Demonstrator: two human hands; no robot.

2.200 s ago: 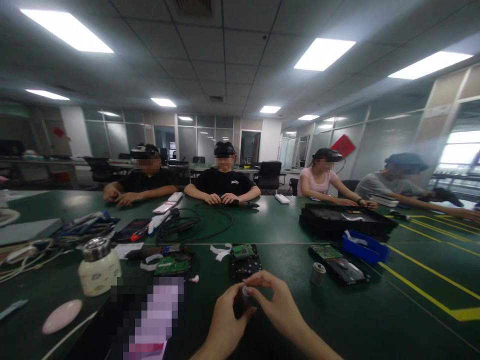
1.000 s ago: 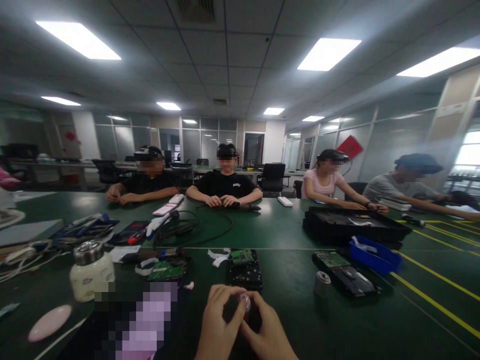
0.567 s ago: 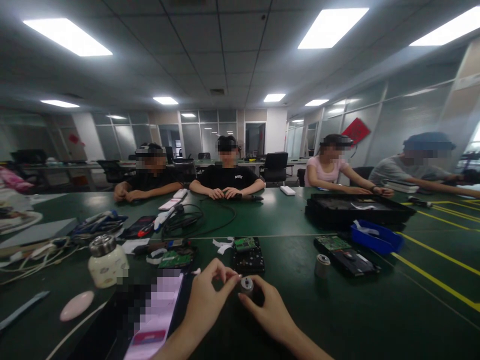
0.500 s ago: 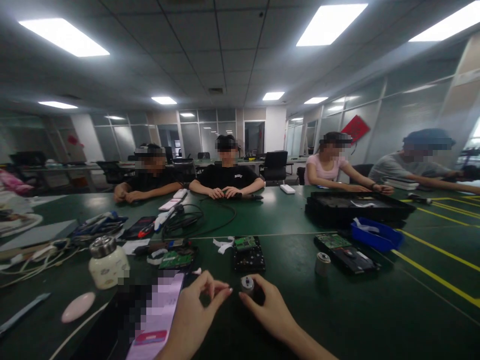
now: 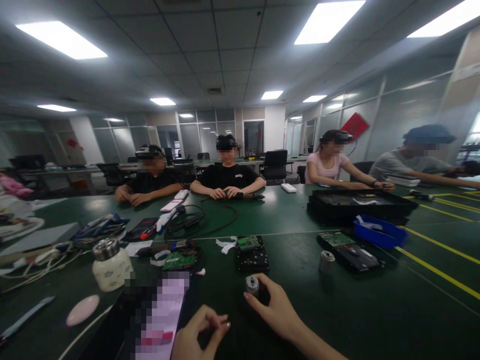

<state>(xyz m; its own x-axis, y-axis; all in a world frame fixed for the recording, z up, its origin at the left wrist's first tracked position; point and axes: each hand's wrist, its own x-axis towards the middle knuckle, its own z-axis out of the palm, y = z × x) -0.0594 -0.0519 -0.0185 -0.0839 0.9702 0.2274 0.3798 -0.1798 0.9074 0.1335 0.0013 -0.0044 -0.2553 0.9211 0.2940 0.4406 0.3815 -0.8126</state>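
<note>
My right hand point(image 5: 275, 306) has its thumb and fingers wrapped round a small electric motor point(image 5: 252, 284), a silvery cylinder standing upright with a dark hub on top. Lower and to the left, my left hand point(image 5: 204, 330) is in a pinch, thumb against fingertips; whatever sits between them, if anything, is too small to make out. A second small cylinder point(image 5: 326, 262) of the same look stands upright to the right. Just beyond my right hand lies a black drive unit with a green circuit board point(image 5: 249, 244) on it.
A phone with a lit pink screen point(image 5: 165, 310) lies left of my left hand, near a cream flask point(image 5: 111, 267) and a pink oval object point(image 5: 82, 310). More circuit boards point(image 5: 180, 260), a blue bin point(image 5: 378, 232) and a black tray point(image 5: 360, 205) are farther off. Several people sit opposite.
My left hand has drawn back toward me and down, away from the motor, still pinched. My right hand stays round the motor. The view has shifted slightly.
</note>
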